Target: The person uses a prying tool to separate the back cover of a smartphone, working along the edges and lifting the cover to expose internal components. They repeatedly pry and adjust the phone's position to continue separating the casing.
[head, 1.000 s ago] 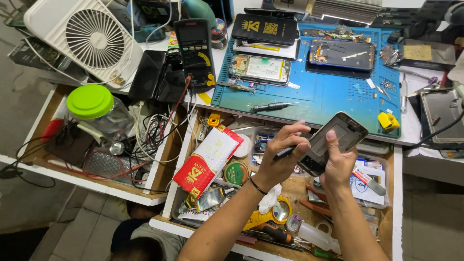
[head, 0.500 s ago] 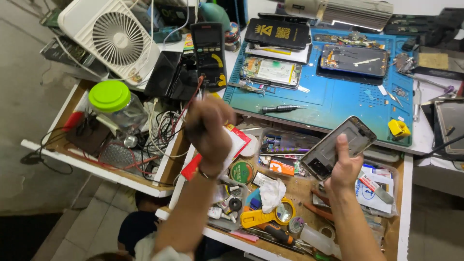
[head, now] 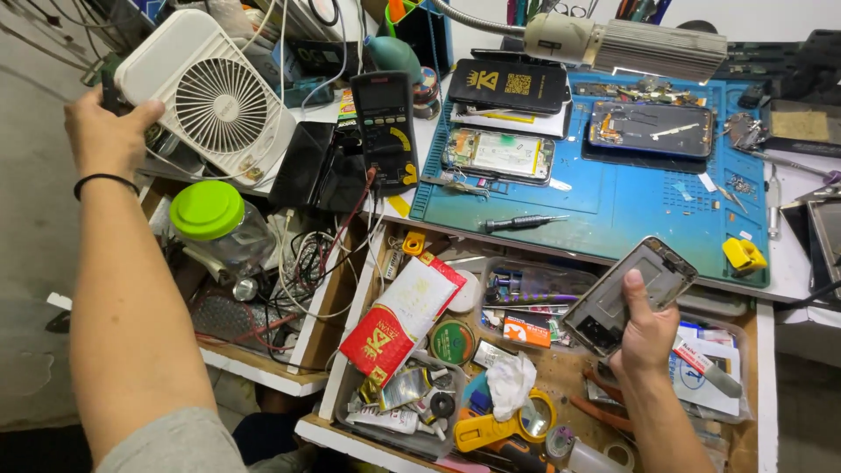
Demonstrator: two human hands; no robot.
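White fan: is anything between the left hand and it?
Nothing visible. The left hand already touches the white fan at its left edge, thumb on the casing. The right hand holds the phone frame over the open drawer.

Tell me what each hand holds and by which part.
Right hand grips a phone frame by its lower end, thumb across its face. Left hand holds the white fan by its left edge.

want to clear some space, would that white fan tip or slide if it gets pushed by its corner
The fan probably shifts easily: it looks like a light plastic box. It sits tilted on clutter, so it may tip. The left hand grips its corner; cables beside it could snag.
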